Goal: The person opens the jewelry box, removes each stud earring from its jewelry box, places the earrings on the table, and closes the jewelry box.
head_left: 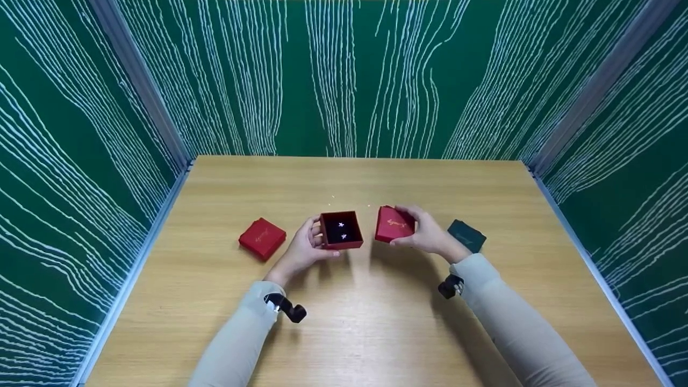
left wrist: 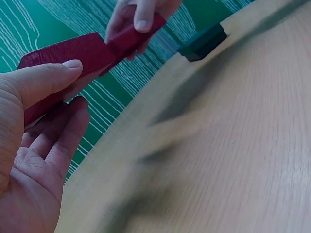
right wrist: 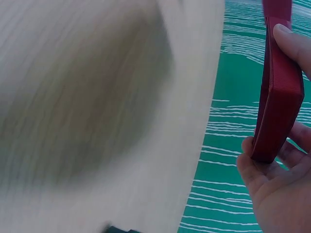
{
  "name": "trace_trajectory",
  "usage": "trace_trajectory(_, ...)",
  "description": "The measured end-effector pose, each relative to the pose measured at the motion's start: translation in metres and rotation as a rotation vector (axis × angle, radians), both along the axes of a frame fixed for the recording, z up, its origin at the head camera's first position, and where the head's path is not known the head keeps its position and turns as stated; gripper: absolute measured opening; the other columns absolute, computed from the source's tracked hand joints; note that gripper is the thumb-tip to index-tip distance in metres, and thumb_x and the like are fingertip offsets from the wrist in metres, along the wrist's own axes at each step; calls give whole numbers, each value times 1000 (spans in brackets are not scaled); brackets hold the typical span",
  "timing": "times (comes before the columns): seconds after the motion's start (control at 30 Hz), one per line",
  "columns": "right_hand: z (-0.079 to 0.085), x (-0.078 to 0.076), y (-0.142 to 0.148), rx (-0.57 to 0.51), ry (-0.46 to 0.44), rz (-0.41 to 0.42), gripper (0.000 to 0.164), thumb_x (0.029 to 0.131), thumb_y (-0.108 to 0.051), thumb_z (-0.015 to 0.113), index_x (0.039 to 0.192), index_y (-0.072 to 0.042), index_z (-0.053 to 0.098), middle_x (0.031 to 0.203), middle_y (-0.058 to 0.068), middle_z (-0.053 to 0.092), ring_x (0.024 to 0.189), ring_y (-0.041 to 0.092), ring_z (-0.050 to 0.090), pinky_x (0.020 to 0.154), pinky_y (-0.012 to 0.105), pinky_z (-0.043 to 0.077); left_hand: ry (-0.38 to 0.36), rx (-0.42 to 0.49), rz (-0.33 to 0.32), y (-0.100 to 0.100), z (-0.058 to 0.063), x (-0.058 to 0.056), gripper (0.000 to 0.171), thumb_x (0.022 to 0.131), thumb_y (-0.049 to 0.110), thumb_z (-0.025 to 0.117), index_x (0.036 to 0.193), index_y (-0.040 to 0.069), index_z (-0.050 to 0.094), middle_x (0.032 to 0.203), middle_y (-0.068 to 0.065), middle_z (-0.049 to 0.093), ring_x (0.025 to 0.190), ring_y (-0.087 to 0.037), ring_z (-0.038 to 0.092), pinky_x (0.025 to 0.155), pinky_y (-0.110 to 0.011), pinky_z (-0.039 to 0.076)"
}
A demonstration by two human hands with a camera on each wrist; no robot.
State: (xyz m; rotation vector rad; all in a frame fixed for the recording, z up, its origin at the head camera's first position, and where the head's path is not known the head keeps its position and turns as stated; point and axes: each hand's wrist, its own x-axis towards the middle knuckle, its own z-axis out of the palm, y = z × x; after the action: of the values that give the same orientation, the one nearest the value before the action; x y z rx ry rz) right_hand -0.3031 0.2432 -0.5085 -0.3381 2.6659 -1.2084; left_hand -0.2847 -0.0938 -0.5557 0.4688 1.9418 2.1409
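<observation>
My left hand (head_left: pixel 306 246) holds a red jewelry box base (head_left: pixel 350 244) raised over the table, thumb along its near side and fingers under and behind it. Inside, a pair of small star-shaped earrings (head_left: pixel 342 230) sits on a dark insert. To the right, my right hand (head_left: pixel 427 231) grips the red box lid (head_left: pixel 394 223) by its edges, gold script on its top. A gap parts lid and base in the head view. In the right wrist view, the lid (right wrist: pixel 282 92) is pinched between thumb and fingers, its hollow side turned away from the palm.
A closed red box (head_left: pixel 262 239) with gold script lies on the wooden table (head_left: pixel 344 328) at left. Behind my right wrist is a dark green box (head_left: pixel 466 235). Green walls with white lines (head_left: pixel 333 80) enclose the back and sides.
</observation>
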Motion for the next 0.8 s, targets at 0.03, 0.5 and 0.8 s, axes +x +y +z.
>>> trace_trajectory(0.03,-2,-1,1,10,0,0,100,82,-26,96,165,-10,43,163,20,47,146,43,45,118,63,51,-2,7,-1,0,0,0,98,77,-19,83,161,-5,32,146,-31,63,120,-27,74,103,-32,63)
trace_trajectory(0.5,-28,-3,12,85,-71,-18,105,82,-28,97,167,-12,38,168,20,41,151,45,41,124,67,43,-7,32,-13,-2,1,-3,94,80,-19,82,159,-4,33,144,-30,64,119,-26,75,102,-32,64)
trace_trajectory(0.8,-44,-5,17,123,-48,-2,100,84,-26,95,165,-6,41,167,25,44,152,48,43,127,68,38,-5,32,-3,-2,3,-3,95,80,-19,82,160,-6,32,146,-32,62,119,-24,74,102,-32,63)
